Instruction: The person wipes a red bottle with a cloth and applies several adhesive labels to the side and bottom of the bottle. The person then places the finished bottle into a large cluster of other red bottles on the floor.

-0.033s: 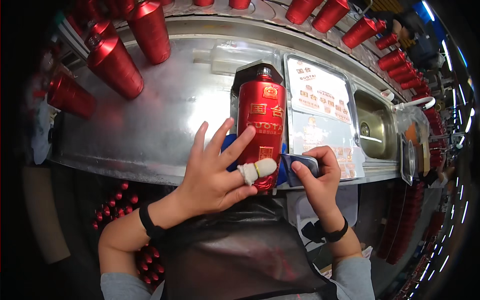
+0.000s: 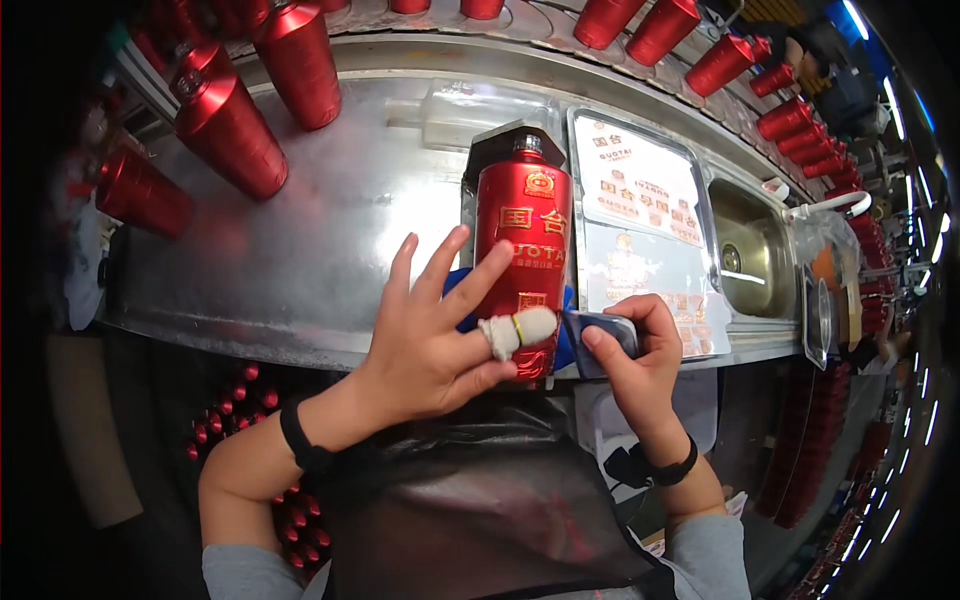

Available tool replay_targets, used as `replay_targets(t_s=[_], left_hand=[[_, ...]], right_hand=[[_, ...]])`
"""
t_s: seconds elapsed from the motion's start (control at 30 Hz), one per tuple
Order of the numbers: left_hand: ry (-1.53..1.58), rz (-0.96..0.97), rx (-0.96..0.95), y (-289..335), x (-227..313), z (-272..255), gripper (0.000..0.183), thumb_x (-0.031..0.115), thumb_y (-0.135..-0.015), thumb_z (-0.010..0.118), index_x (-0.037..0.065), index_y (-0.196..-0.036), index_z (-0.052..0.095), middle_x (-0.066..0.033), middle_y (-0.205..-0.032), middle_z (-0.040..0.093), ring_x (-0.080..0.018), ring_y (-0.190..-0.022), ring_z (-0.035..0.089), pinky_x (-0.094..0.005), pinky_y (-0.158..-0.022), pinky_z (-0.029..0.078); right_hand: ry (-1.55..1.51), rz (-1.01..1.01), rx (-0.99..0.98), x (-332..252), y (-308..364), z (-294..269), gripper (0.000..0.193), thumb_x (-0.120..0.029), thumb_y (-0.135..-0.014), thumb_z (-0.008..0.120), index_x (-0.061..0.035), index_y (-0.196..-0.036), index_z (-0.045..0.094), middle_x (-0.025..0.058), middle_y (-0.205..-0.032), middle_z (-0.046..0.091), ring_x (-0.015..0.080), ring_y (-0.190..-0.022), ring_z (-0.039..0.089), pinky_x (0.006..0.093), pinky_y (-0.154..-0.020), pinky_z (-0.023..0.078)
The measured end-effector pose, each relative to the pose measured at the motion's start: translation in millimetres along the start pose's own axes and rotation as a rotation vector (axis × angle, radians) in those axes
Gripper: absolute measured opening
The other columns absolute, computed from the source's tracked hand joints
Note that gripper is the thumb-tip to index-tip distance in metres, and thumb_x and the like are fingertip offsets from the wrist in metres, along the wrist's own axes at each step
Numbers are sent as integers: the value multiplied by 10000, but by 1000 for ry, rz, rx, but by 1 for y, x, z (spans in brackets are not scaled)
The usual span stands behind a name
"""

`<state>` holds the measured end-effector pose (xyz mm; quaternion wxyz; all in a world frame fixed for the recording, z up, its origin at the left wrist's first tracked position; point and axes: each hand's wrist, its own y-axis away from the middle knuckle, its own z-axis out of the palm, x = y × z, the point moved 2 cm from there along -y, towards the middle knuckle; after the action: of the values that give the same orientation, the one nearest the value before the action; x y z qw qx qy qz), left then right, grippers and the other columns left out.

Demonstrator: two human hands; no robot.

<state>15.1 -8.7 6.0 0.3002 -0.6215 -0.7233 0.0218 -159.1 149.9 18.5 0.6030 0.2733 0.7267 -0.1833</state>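
A red metallic bottle (image 2: 525, 215) with gold lettering lies on its back, its dark neck pointing away from me, in a dark holder (image 2: 490, 150) with blue parts beside its lower end. My left hand (image 2: 430, 340) is over its lower left side, fingers spread. One finger wears a whitish cover (image 2: 530, 328) held by a yellow band, and it lies across the bottle near its base. Pinched between the thumb and fingers of my right hand (image 2: 640, 355) is a flat dark blue-grey scraper-like piece (image 2: 600, 345), its edge close to the bottle's lower right side.
Right of the bottle, a metal tray (image 2: 715, 260) holds printed decal sheets (image 2: 640, 200). Beyond it are a sink (image 2: 745, 255) and a white tap (image 2: 845, 205). Several red bottles (image 2: 235, 130) stand at the left, and others line the conveyor (image 2: 540, 30). A clear plastic container (image 2: 470, 110) lies behind.
The covered finger of my left hand has shifted very slightly to the right over the bottle. My right hand looks almost unmoved.
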Motion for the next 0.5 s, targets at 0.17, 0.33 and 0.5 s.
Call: replay_targets(t_s=[0.17, 0.33, 0.5], left_hand=[[-49, -8, -15, -17, -7, -1, 349, 441, -923, 566, 222, -1150, 716, -190, -1549, 333, -448, -1421, 272, -657, -1105, 130], [41, -129, 0, 8, -15, 0, 283, 381, -882, 638, 174, -1049, 736, -183, -1545, 339, -441, -1398, 305, -670, -1081, 154], [54, -145, -17, 11, -7, -1, 395, 415, -961, 524, 184, -1237, 686, -206, -1580, 261, -420, -1456, 223, -629, -1128, 54]], right_hand=[[6, -108, 19, 4, 5, 4, 246, -36, -846, 739, -11, -993, 544, 35, -881, 622, 61, -794, 576, 211, -698, 459], [10, -112, 23, 9, 5, 2, 237, -38, -850, 735, -6, -990, 547, 35, -873, 625, 62, -793, 576, 211, -695, 459], [-10, -45, -22, 7, -1, 0, 224, -38, -856, 728, -2, -987, 550, 35, -878, 629, 61, -802, 578, 213, -705, 463]])
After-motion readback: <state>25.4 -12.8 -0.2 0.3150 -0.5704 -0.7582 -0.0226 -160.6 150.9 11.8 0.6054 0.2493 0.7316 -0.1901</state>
